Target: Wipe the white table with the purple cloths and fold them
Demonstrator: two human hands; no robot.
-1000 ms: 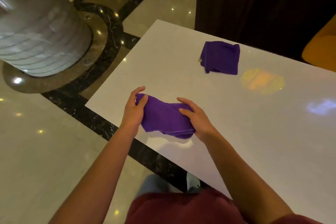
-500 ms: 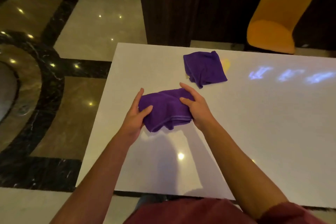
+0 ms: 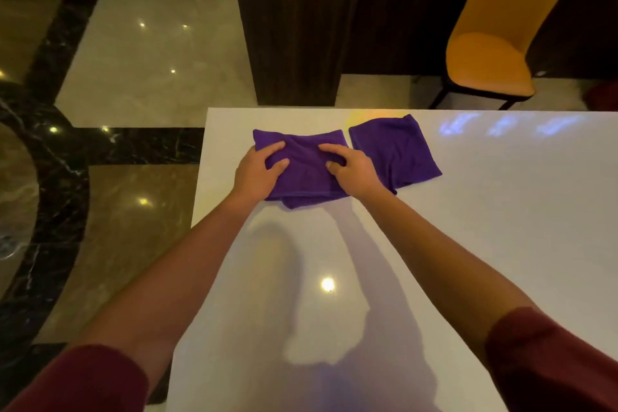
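Observation:
Two purple cloths lie side by side near the far edge of the white table [image 3: 434, 261]. The left folded cloth [image 3: 302, 164] has both my hands on it. My left hand [image 3: 259, 174] grips its left side, fingers curled into the fabric. My right hand [image 3: 351, 170] pinches and presses its right side. A loose flap sticks out under its near edge. Just to the right, the second folded cloth [image 3: 398, 150] lies flat and untouched, almost against the first.
A yellow chair [image 3: 488, 67] stands beyond the table's far right edge. A dark wooden pillar [image 3: 297, 27] rises behind the far edge. Glossy marble floor [image 3: 133, 60] runs along the left table edge, which is close to the cloths.
Both hands have carried the cloth away from me, from the near left part of the table to the far edge, setting it down beside the second cloth. My view has also swung right.

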